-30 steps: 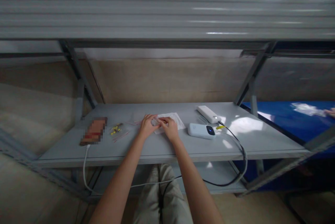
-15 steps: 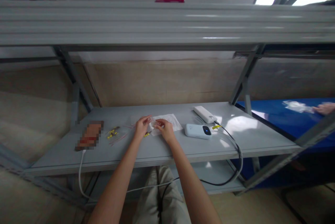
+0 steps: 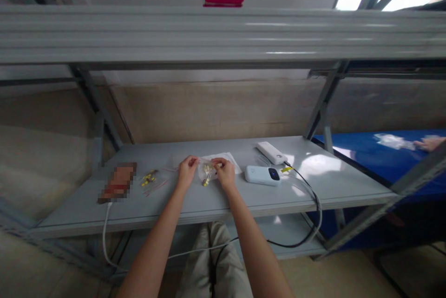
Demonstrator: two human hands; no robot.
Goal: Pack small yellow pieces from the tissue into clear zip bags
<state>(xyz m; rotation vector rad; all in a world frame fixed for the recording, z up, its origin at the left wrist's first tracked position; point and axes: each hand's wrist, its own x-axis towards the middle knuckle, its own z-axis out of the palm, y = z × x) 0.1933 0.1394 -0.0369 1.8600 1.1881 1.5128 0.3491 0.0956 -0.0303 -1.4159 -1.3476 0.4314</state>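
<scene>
Between my hands is a small clear plastic bag [image 3: 206,168] with several tiny yellow parts showing at it; whether all of them lie inside I cannot tell. My left hand [image 3: 187,171] pinches the bag's upper left edge. On the other side, my right hand [image 3: 226,172] has its fingers closed at the upper right edge. Behind the bag lies a white sheet or flat bag [image 3: 232,158], partly covered by my right hand. Left of my hands sit a loose group of small yellow parts [image 3: 148,178] and some thin reddish strips [image 3: 155,188].
A blurred-out, phone-like item [image 3: 118,181] with a white cable lies on the left of the grey shelf [image 3: 139,210]. A pale blue device [image 3: 262,175] and a white power bank [image 3: 271,152] with cables sit right. Another person's hand [image 3: 430,143] touches clear plastic on a blue table.
My hands have moved slightly apart, and the clear bag is now spread between them. The yellow parts at the bag show more plainly. The view has shifted a little.
</scene>
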